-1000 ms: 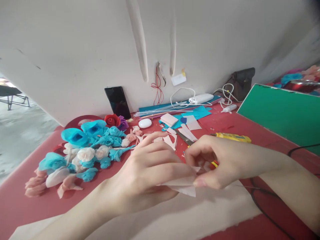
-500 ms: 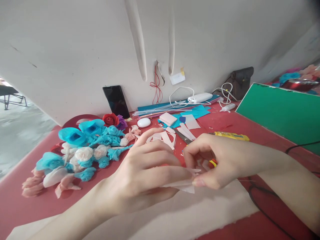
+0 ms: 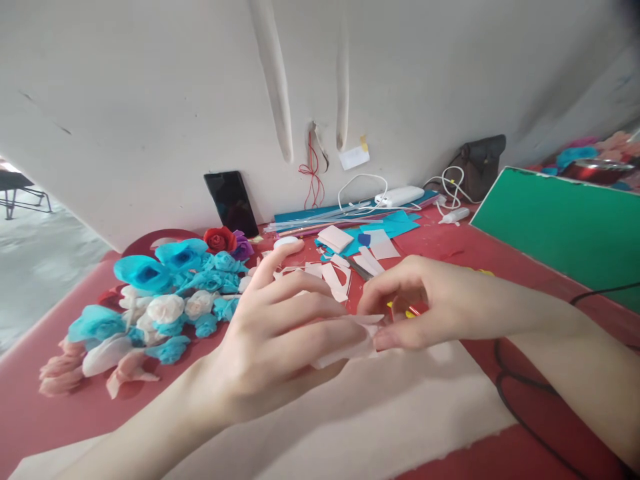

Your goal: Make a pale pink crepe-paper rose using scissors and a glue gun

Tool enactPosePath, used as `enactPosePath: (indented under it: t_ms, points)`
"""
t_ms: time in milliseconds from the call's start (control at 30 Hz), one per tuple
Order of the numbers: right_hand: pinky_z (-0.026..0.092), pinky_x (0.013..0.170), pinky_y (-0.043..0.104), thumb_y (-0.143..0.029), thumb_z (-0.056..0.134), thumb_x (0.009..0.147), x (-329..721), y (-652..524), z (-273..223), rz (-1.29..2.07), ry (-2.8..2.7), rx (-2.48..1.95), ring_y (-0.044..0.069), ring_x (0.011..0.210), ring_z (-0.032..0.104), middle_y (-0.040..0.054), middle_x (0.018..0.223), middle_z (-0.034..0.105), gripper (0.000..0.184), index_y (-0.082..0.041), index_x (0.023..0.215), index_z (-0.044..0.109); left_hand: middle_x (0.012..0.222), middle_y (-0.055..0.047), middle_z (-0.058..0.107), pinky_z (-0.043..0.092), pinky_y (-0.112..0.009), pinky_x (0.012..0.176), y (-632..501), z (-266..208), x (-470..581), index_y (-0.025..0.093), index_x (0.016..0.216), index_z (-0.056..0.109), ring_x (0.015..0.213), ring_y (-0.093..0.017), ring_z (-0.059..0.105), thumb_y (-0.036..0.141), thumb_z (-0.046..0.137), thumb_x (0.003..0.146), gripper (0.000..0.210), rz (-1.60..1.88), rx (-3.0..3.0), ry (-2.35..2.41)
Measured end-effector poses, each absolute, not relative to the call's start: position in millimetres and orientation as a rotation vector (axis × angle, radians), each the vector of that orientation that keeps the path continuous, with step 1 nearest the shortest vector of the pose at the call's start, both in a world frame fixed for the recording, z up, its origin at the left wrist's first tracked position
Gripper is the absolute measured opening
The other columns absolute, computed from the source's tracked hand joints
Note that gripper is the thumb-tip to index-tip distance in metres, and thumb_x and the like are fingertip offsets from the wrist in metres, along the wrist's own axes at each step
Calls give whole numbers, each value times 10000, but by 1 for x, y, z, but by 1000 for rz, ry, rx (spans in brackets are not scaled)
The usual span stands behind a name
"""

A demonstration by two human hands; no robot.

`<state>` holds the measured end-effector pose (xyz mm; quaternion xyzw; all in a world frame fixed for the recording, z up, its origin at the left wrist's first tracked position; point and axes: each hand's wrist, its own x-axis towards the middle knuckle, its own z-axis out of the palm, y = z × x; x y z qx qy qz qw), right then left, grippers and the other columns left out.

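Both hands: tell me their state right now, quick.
Left hand: closed, holding pale paper.
Right hand: closed, pinching the end of the same pale paper.

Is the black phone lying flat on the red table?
No, the phone stands tilted against the pale wall.

Paper (image 3: pixel 350 351) — pale pink, red tabletop (image 3: pixel 473 460), green board (image 3: pixel 560 230) (white-edged)

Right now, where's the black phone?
In the head view, left of centre: the black phone leans against the pale wall, just behind the red rose and purple flower.
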<state>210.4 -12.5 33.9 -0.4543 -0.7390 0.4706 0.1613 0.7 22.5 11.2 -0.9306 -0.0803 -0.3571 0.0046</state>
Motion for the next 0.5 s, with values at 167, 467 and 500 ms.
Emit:
enactPosePath:
  t_ms: [167,467,500]
  points:
    - [366,481,150,-326,586,764,209,-13,29,1344,-2051,-1271,56,578,492,-28,707,596,136,-198,773,628,699,47,659,263,-517,1015,20,11,1,254,897,594,718,-136,575,147,615,717,210,-1119,-2884,-271]
    - [361,477,144,-306,585,759,208,-13,32,1373,-2070,-1339,59,594,492,-22,705,596,135,-173,738,592,686,40,643,272,-574,993,20,11,1,239,868,619,695,-141,566,109,648,678,232,-1062,-2891,-222]
    - [360,477,143,-309,589,757,208,-13,31,1381,-2061,-1339,58,593,489,-23,700,590,140,-171,733,590,690,41,646,268,-578,992,20,11,1,240,868,621,693,-141,567,107,648,677,234,-1063,-2896,-215]
